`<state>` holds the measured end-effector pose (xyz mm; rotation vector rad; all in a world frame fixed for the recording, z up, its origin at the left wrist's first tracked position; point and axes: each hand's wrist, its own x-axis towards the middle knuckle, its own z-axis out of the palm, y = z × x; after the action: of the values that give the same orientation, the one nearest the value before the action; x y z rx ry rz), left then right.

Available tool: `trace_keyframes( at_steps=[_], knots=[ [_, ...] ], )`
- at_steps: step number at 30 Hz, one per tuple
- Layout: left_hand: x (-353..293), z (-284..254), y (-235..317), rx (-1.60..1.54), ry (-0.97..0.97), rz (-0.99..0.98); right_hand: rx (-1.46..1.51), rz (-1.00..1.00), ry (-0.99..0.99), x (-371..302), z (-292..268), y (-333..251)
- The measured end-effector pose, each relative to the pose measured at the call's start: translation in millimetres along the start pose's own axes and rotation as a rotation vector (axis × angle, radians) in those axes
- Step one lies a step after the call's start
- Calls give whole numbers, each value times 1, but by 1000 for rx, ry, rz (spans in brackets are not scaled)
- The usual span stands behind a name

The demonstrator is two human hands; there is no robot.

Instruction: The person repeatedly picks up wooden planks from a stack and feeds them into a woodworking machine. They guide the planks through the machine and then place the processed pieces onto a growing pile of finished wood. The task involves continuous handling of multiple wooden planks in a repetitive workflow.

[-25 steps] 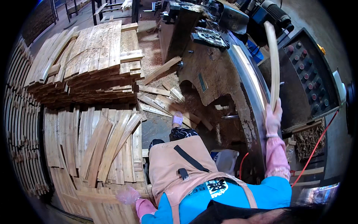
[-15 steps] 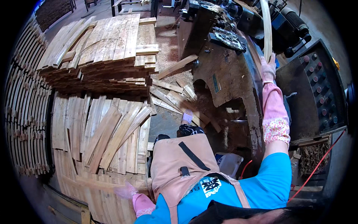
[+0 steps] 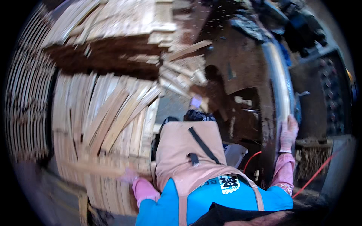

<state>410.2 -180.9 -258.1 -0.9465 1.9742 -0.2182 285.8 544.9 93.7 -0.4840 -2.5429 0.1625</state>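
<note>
Pale wooden strip (image 3: 280,81) lies just ahead of the right hand (image 3: 289,132)

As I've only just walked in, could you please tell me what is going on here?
A person's right hand is at the near end of a long wooden strip lying along a machine. The left hand, blurred, is at the end of a plank lying crosswise on the low board stack; whether it grips is unclear. A taller board stack stands beyond, with loose wood pieces between it and the machine.
</note>
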Motion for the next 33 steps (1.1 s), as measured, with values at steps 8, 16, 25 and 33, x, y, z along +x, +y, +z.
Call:
trace_keyframes(
  at_steps=[8, 16, 25, 33],
  knots=[
    [24, -23, -44, -1341, 1038, -344, 21, -137, -210, 198, 107, 2],
    [-79, -261, 0, -2362, 809, 624, 380, -542, -430, 164, 144, -216],
    [-303, -371, 196, -1858, 1, 1745, 1103, -200, -935, 9, 60, -304],
    [-184, -280, 251, -1600, -171, 1500, 447, 151, -328, -30, -62, -111]
  ],
)
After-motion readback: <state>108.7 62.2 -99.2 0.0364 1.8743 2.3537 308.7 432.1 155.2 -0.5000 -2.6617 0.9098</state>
